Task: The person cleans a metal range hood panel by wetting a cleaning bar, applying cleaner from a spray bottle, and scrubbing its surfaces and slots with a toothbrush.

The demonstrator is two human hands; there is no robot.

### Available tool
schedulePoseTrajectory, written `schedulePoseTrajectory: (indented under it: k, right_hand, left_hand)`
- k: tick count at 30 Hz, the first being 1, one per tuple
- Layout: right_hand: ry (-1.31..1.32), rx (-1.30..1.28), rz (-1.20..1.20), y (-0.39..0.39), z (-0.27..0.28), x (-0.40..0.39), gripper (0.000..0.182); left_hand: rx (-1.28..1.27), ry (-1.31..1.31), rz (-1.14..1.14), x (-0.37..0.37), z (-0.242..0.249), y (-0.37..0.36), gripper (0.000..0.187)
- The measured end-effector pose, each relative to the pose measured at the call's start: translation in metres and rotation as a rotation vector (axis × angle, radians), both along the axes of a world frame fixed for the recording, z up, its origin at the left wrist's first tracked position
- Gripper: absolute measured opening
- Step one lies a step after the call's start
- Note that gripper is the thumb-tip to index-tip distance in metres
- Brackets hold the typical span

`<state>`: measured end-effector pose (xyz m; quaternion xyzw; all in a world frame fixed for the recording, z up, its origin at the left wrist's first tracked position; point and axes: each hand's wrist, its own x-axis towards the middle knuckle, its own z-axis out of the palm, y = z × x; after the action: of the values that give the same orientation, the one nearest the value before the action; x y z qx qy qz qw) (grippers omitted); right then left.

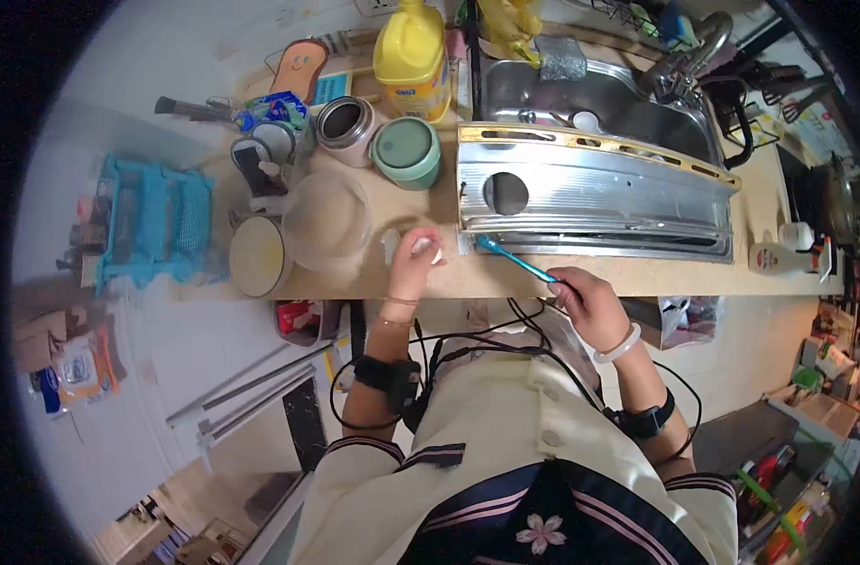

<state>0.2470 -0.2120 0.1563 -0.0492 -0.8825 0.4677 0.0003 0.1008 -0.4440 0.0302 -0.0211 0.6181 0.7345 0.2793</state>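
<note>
The right hand (595, 309) has its grip closed tight on the dark end of a blue brush (518, 260). The brush points to 10 o'clock, and its head is by the near left corner of a long metal panel (590, 193). I can't tell if they touch. The left hand (411, 273) is at 8 o'clock from the brush head, its grip pinched on a small white thing (427, 250).

From the left hand, a green cup (407, 155) stands at 12 o'clock, with a big yellow jug (411, 61) behind it. A clear bowl (324, 221) is at 10 o'clock, and a round lid (258, 257) is at 9 o'clock, all on the wooden surface (764, 212).

The metal panel lies in front of the sink (656, 127), at 12 o'clock from the right hand. A white bottle (777, 259) is between 2 and 3 o'clock.
</note>
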Motion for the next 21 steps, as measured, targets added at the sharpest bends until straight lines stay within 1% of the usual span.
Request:
schedulePoseTrajectory:
  k: [2, 3, 5, 7, 10, 12, 13, 15, 17, 18, 19, 20, 21]
  right_hand:
    - [-0.009, -0.016, -0.041, -0.019, 0.004, -0.008, 0.016]
    - [0.010, -0.031, -0.051, -0.030, 0.006, -0.013, 0.015]
    - [0.097, -0.045, -0.067, -0.052, 0.002, -0.025, 0.015]
    - [0.070, -0.029, -0.052, -0.068, 0.005, -0.034, 0.016]
    - [0.061, 0.023, -0.075, -0.079, 0.007, -0.033, 0.015]
    - [0.069, 0.064, -0.120, -0.081, 0.009, -0.032, 0.014]
    - [0.066, 0.074, -0.089, -0.083, 0.011, -0.033, 0.014]
    - [0.048, 0.086, -0.026, -0.090, 0.013, -0.030, 0.015]
    - [0.035, 0.088, -0.105, -0.089, 0.014, -0.030, 0.015]
    - [0.037, 0.098, -0.138, -0.086, 0.015, -0.033, 0.015]
    - [0.098, 0.057, -0.146, -0.094, 0.011, -0.032, 0.015]
    - [0.087, 0.071, -0.138, -0.094, 0.008, -0.030, 0.015]
    - [0.079, 0.081, -0.137, -0.093, 0.006, -0.030, 0.015]
  left_hand:
    - [0.670, -0.377, 0.076, -0.002, 0.027, -0.004, 0.021]
    - [0.774, -0.428, 0.086, -0.001, 0.044, -0.001, 0.024]
    - [0.815, -0.416, 0.113, 0.007, 0.071, 0.009, 0.025]
    - [0.854, -0.447, 0.176, 0.011, 0.087, 0.017, 0.025]
    - [1.144, -0.385, 0.078, 0.003, 0.074, 0.016, 0.018]
    - [1.073, -0.391, 0.194, 0.007, 0.077, 0.021, 0.016]
    - [1.040, -0.390, 0.254, 0.009, 0.079, 0.023, 0.016]
    - [1.080, -0.317, 0.252, 0.002, 0.078, 0.020, 0.016]
    - [1.114, -0.270, 0.257, 0.005, 0.084, 0.020, 0.016]
    - [1.116, -0.285, 0.256, 0.000, 0.082, 0.022, 0.017]
    - [1.117, -0.300, 0.268, -0.004, 0.076, 0.020, 0.017]
    - [1.106, -0.320, 0.282, -0.004, 0.071, 0.016, 0.017]
    - [1.171, -0.339, 0.256, -0.007, 0.074, 0.016, 0.017]
